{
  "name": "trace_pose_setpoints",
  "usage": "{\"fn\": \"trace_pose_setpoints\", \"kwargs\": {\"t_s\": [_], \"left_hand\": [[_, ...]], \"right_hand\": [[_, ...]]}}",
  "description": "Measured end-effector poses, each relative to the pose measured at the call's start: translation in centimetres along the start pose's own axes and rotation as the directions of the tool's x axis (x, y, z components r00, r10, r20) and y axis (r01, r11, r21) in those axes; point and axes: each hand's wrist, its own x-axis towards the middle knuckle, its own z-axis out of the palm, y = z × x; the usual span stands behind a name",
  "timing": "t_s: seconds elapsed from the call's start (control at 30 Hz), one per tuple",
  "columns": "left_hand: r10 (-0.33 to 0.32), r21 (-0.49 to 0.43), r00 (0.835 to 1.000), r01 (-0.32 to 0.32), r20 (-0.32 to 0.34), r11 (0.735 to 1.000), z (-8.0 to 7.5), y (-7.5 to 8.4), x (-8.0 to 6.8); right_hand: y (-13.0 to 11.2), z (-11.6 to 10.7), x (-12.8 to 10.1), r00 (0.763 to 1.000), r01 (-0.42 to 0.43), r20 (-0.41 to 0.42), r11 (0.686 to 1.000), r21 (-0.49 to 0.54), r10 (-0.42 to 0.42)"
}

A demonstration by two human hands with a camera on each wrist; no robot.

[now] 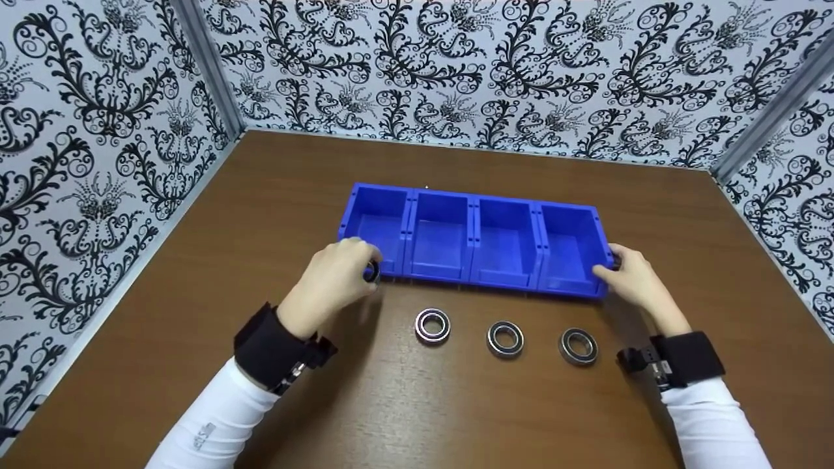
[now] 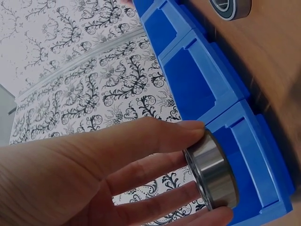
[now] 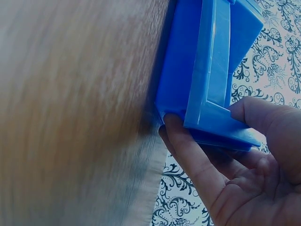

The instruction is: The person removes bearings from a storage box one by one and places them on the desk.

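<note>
A ball bearing (image 2: pixel 213 169) with a shiny steel outer ring is pinched between the thumb and fingers of my left hand (image 1: pixel 340 273). That hand is at the front of the leftmost compartment of a blue four-part bin (image 1: pixel 440 277), and the bearing overlaps the compartment's front edge in the left wrist view. My right hand (image 1: pixel 631 277) grips the bin's right end wall, thumb on the inner side and fingers outside and beneath, as the right wrist view shows. The bin's compartments hold nothing visible in the head view.
Three more bearings lie in a row on the brown table in front of the bin: a left one (image 1: pixel 420 333), a middle one (image 1: pixel 494 345) and a right one (image 1: pixel 567 355). Patterned wall panels (image 1: pixel 456 78) enclose the table (image 1: pixel 293 169) at the back and sides.
</note>
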Motion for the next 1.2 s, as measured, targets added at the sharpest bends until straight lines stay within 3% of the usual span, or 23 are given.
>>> {"fn": "trace_pose_setpoints", "kwargs": {"t_s": [0.2, 0.6, 1.2], "left_hand": [[0.005, -0.004, 1.000, -0.005, 0.002, 1.000, 0.5, 0.0, -0.5], [-0.038, -0.023, 0.997, 0.040, 0.069, 0.999, 0.9, 0.1, -1.1], [-0.039, -0.027, 0.995, 0.042, 0.088, 0.999, 1.9, -0.4, -1.8]], "right_hand": [[-0.1, 0.0, 0.0, 1.000, -0.001, -0.007, 1.000, -0.007, 0.001], [0.0, 0.2, -0.1, 1.000, 0.004, -0.005, 0.999, 0.042, -0.004], [-0.1, 0.1, 0.0, 1.000, 0.001, -0.010, 1.000, 0.028, 0.000]]}}
